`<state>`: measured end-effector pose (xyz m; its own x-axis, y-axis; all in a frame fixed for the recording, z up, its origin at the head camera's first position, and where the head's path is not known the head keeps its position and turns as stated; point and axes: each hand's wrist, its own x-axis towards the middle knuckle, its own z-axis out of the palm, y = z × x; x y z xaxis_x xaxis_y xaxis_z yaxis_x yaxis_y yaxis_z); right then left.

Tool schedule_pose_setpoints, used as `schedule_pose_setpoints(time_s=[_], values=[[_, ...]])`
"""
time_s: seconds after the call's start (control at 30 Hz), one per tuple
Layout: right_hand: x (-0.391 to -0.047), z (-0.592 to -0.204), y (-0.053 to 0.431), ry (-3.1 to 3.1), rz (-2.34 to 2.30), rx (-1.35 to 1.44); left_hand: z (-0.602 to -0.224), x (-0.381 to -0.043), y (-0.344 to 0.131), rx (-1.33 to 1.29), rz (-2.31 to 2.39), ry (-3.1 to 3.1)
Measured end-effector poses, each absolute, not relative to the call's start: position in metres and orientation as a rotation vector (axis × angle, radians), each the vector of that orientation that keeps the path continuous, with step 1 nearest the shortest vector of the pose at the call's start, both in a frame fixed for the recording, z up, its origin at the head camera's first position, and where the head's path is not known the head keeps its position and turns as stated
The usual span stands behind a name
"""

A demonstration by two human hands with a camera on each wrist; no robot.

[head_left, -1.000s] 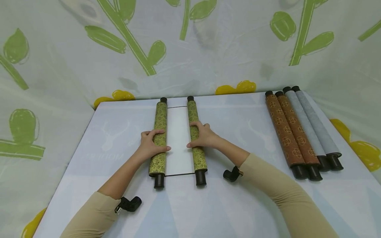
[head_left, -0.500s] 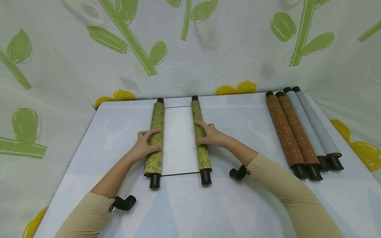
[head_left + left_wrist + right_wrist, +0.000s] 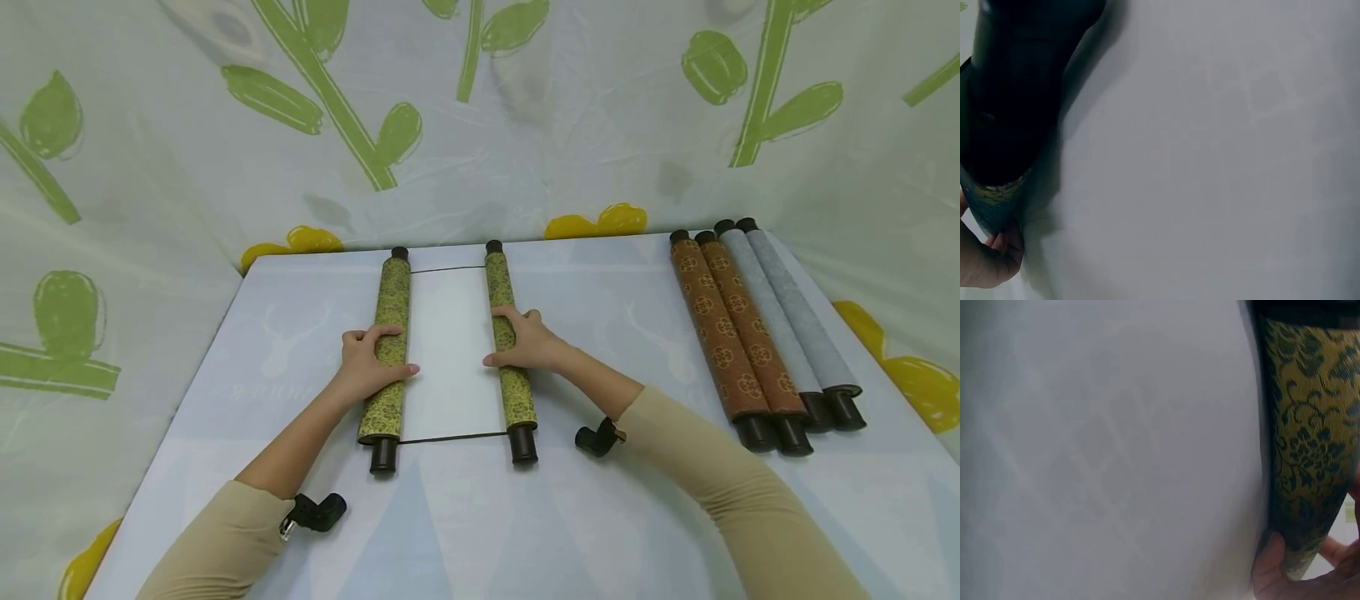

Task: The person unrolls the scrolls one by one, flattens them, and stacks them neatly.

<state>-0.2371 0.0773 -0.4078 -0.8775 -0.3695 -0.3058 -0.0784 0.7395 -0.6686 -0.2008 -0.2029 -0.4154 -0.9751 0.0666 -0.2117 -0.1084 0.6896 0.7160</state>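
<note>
Yellow-green and dark-flowered, the scroll lies partly unrolled, white inside.

Hands on partly open scroll

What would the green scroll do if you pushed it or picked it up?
The left roll and right roll look round, so they'd probably roll if pushed. Both look straight, so they're likely stiff. The white sheet between them looks thin, so it might sag when lifted.
</note>
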Motion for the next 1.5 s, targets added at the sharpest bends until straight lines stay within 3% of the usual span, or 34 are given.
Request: schedule_pose_setpoints(time_s=[1.5], values=[[-0.234,-0.401,0.094,2.537,-0.849,-0.296,-0.415,-0.204,-0.214,0.038,1.051,2.724]])
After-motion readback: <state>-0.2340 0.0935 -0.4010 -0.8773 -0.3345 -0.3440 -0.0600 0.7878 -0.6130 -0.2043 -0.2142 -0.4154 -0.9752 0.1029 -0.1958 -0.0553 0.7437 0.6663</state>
